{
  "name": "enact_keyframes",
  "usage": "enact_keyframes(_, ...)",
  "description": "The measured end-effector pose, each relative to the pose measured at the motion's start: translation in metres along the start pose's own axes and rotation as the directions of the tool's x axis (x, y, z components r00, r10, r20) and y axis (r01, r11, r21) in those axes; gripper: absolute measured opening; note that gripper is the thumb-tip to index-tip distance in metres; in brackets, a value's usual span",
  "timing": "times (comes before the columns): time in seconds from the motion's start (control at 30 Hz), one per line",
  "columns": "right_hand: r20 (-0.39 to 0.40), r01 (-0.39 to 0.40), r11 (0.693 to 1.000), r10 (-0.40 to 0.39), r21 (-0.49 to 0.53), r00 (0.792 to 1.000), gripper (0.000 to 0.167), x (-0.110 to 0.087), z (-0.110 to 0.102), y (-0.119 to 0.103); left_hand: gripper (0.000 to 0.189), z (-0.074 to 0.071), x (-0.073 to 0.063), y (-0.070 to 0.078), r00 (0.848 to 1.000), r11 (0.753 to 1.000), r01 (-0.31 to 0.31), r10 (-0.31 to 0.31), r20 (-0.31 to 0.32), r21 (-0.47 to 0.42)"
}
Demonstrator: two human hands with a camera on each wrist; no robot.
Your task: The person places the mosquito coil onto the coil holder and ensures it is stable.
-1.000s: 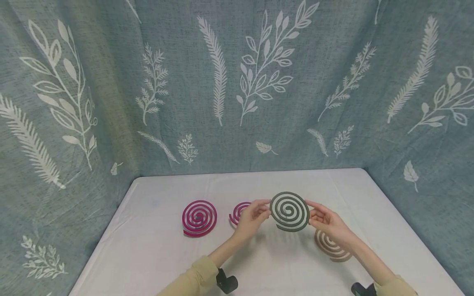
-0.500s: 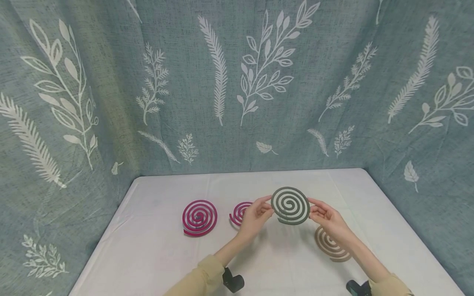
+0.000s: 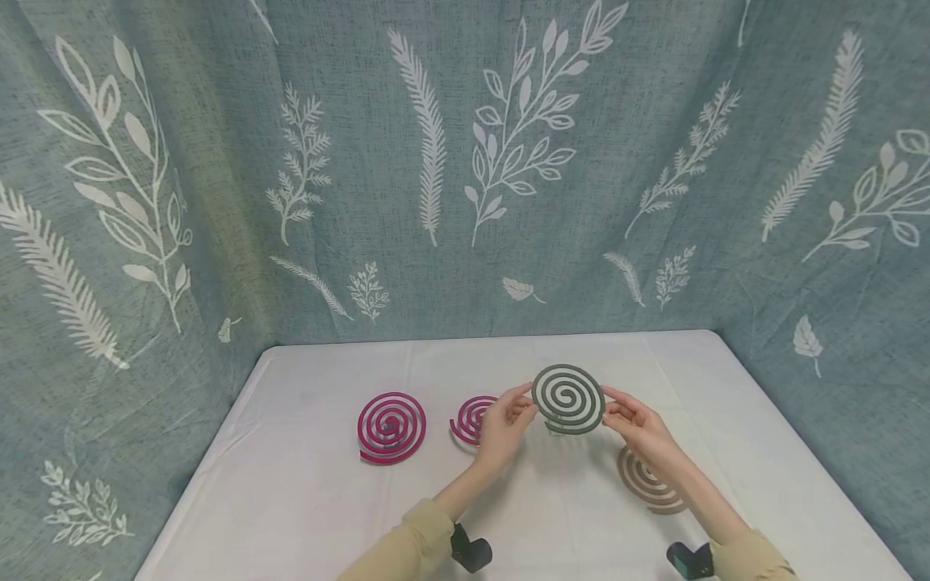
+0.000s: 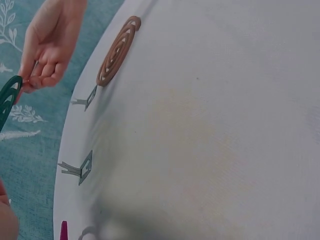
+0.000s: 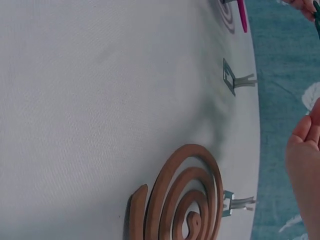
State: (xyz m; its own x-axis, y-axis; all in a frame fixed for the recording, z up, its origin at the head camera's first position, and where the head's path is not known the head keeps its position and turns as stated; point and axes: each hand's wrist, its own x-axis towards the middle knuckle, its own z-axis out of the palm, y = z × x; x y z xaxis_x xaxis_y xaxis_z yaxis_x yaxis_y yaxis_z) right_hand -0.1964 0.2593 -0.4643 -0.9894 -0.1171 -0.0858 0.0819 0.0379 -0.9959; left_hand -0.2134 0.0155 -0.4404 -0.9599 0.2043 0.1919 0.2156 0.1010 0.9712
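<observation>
Between both hands, a dark green mosquito coil is held above the white table in the head view. My left hand pinches its left edge with thumb and fingers. On the opposite edge, my right hand holds it the same way. A small metal stand stands on the table, and the shadow around it lies below the held coil. The brown mosquito coil near my right forearm has another metal stand at its far side. In the left wrist view only a piece of the green coil shows.
A magenta mosquito coil lies at the left of the white table. A second magenta coil is partly hidden behind my left hand. Blue-green leaf-patterned cloth hangs along the back and sides.
Both hands have lifted the green coil slightly up and away, and it now looks flatter. The forearms have drawn a little closer together. The other coils have stayed put.
</observation>
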Motion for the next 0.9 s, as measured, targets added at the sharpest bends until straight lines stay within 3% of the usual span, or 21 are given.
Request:
enact_keyframes(0.23,-0.038,-0.045,0.999,0.045,0.006,0.998,0.063,0.005,0.002,0.005,0.034,0.011,0.008,-0.031,0.998,1.0,0.009,-0.008,-0.061,0.014)
enact_keyframes(0.37,-0.074,-0.088,0.996,0.088,-0.006,0.993,0.062,0.007,0.003,0.008,0.034,0.016,0.01,-0.037,0.997,0.999,0.034,-0.033,-0.075,0.013)
enact_keyframes(0.63,-0.065,-0.141,0.989,0.143,0.04,0.988,0.063,0.009,0.001,0.012,0.035,0.024,0.01,-0.046,0.992,0.999,0.052,-0.05,-0.114,0.015)
enact_keyframes(0.9,-0.075,-0.179,0.983,0.181,0.036,0.981,0.059,0.01,-0.001,0.013,0.039,0.034,0.004,-0.054,0.983,0.993,0.121,-0.117,-0.144,0.013)
